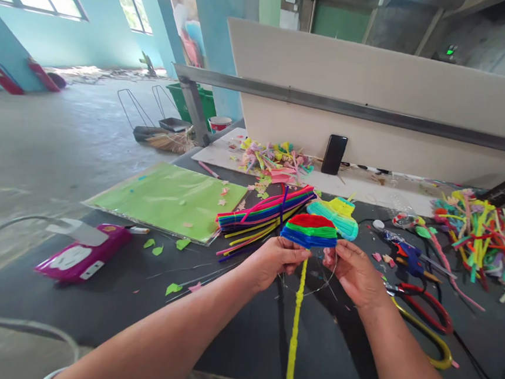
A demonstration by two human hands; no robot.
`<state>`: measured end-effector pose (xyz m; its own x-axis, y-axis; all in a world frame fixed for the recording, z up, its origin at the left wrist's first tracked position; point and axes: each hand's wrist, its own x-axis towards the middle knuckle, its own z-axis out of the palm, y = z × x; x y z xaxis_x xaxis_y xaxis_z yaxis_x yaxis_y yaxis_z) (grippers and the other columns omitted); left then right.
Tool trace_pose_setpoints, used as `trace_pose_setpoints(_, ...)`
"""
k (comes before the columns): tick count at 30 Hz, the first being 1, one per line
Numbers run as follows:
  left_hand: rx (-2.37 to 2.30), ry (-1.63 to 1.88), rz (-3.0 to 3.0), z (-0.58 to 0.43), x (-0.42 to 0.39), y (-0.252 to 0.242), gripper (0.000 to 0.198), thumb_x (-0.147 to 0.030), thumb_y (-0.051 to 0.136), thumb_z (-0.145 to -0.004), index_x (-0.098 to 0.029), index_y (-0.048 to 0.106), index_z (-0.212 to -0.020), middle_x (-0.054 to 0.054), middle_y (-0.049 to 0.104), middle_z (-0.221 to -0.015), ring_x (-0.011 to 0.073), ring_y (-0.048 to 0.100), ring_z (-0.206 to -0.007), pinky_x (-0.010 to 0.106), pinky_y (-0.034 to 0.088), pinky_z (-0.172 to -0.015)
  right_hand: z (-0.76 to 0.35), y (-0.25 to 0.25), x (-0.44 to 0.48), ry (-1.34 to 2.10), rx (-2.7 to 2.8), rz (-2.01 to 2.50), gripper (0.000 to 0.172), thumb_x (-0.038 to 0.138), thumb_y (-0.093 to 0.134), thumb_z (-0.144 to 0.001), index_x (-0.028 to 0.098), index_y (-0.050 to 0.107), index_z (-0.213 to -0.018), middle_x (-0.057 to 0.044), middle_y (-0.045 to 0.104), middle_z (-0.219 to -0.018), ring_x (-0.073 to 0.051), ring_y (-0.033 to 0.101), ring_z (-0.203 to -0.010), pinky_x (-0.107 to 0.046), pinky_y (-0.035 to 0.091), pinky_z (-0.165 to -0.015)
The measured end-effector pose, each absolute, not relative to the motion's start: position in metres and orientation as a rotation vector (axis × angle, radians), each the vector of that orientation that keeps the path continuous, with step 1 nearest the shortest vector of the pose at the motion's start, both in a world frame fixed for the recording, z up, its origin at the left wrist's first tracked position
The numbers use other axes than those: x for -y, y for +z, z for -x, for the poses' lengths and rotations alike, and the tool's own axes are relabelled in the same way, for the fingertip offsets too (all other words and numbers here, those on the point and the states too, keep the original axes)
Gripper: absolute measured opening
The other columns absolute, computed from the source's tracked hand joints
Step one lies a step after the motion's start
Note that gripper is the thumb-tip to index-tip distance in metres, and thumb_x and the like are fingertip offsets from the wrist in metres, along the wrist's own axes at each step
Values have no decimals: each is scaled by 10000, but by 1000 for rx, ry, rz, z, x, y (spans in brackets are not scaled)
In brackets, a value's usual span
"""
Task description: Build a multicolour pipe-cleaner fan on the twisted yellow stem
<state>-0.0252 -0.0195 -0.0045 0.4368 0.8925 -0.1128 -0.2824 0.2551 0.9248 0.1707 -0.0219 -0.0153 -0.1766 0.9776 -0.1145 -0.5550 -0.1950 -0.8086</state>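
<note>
A fan-shaped piece of red, green and blue pipe cleaners (pixel 311 230) sits above a long yellow pipe-cleaner stem (pixel 296 323) that hangs down toward the table edge. My left hand (pixel 272 262) is closed in a pinch at the base of this piece. My right hand (pixel 351 269) pinches the other side of the base, with a thin loop of wire (pixel 314 289) curving between both hands. Behind the piece lies a turquoise and yellow pipe-cleaner shape (pixel 338 215). A bundle of straight coloured pipe cleaners (pixel 263 214) lies just left of it.
On the dark table (pixel 137 297): a green sheet (pixel 167 200), a magenta glue gun (pixel 83 254) with cable at left, red and yellow scissors (pixel 427 317) at right, a heap of pipe cleaners (pixel 482 239) far right, a phone (pixel 334 154) against the white board, scraps (pixel 273 156) beside it.
</note>
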Motion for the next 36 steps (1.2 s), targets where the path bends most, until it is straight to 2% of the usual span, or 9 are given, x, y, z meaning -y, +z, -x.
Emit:
trace_pose_setpoints(4,-734,929,-1010,26,20,-6,250,-323,733,-673,-103,617,-695,-12,498,-616,28,371,-457,199,259,-444,-167,-11,26,1697,775,783,119,185,726,-709,189,654,-804,-12,673,-734,-122,598,-643,-259,480,-612)
trace_pose_setpoints(8,-765,913,-955,26,22,-3,267,-338,727,-671,-98,619,-715,0,527,-618,34,409,-459,195,283,-448,-165,-9,28,1710,795,760,99,181,710,-729,197,623,-773,13,634,-667,-98,543,-561,-256,448,-571)
trace_pose_setpoints(13,-789,979,-866,27,23,2,243,-308,713,-672,-124,556,-689,-4,543,-622,53,467,-448,201,327,-446,-166,-8,28,1686,812,741,101,191,702,-737,208,605,-762,26,599,-633,-90,495,-520,-256,414,-538)
trace_pose_setpoints(19,-729,1063,-787,28,21,3,229,-296,690,-680,-145,532,-748,-13,541,-630,56,451,-446,190,319,-392,-165,-8,28,1662,782,781,102,217,712,-728,213,615,-757,27,587,-635,-88,467,-503,-266,413,-539)
trace_pose_setpoints(24,-699,1063,-799,29,22,7,99,-205,572,-672,-139,516,-721,19,562,-658,90,488,-462,226,380,-399,-168,-10,25,1618,818,798,114,287,668,-772,181,640,-740,26,537,-568,-86,441,-473,-277,426,-553)
trace_pose_setpoints(28,-753,1079,-830,29,22,8,80,-206,548,-697,-148,504,-731,21,565,-657,113,518,-490,259,440,-442,-172,-12,23,1582,812,804,120,285,650,-784,169,660,-752,29,518,-549,-82,434,-464,-273,434,-558)
trace_pose_setpoints(36,-762,1076,-848,28,22,8,171,-292,589,-730,-135,533,-766,18,557,-634,88,485,-455,215,357,-405,-169,-12,24,1541,820,780,132,286,622,-807,173,659,-749,42,485,-492,-77,408,-440,-255,422,-529)
